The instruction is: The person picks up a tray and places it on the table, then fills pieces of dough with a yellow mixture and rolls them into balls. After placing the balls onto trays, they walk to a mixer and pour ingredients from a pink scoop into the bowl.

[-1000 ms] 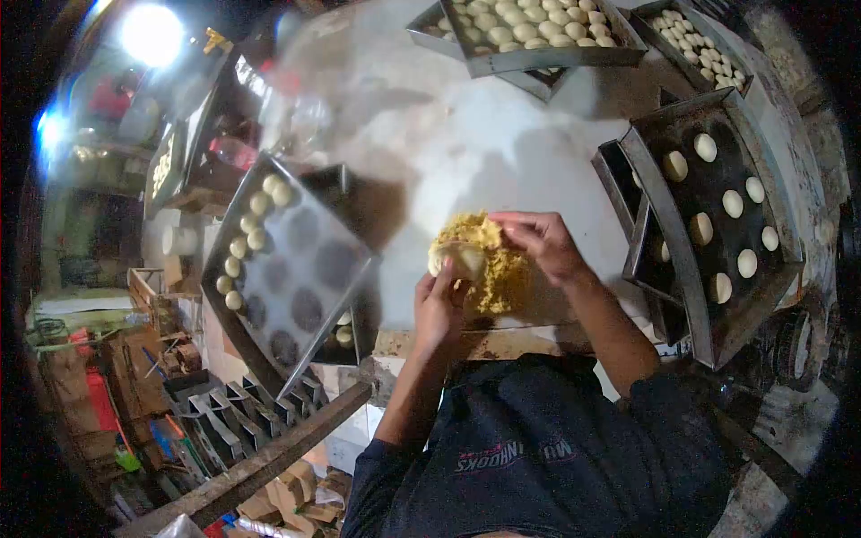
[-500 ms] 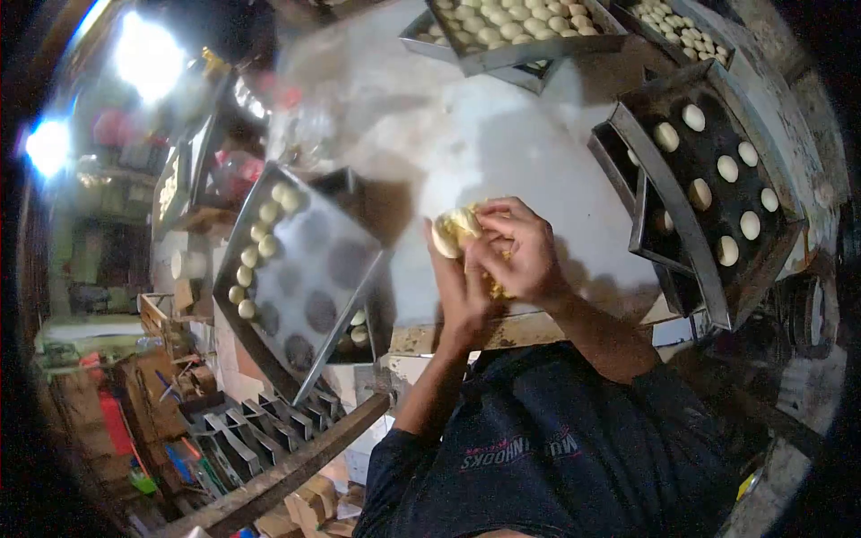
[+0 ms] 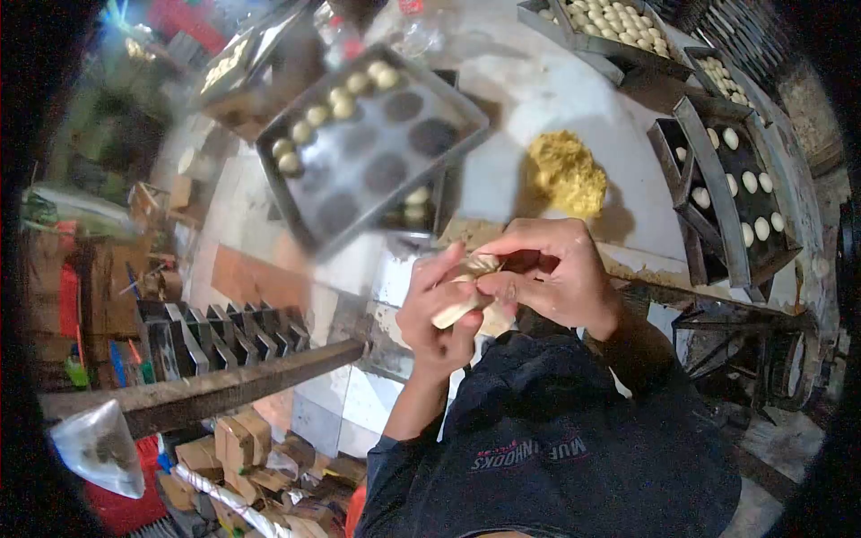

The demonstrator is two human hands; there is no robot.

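A pale piece of dough point(image 3: 456, 305) sits between my two hands, close in front of the dark shirt. My left hand point(image 3: 435, 309) is wrapped round it from below and the left. The fingertips of my right hand point(image 3: 547, 273) pinch its gathered upper edge. Beyond my hands a crumbly yellow mound point(image 3: 567, 175) lies on the white table point(image 3: 502, 85). To the left, a metal tray point(image 3: 350, 211) bears several round dough balls point(image 3: 343, 103) along its far side.
Stacked dark trays point(image 3: 704, 211) with dough balls stand at the right. Fuller trays point(image 3: 619, 52) are at the back right. A wooden beam point(image 3: 233, 386) and a row of metal pans point(image 3: 211, 339) are at the lower left.
The view has shifted, and my hands are now nearer my body, off the yellow mound, which shows fully. The dough between my fingers looks more closed, its edges gathered.
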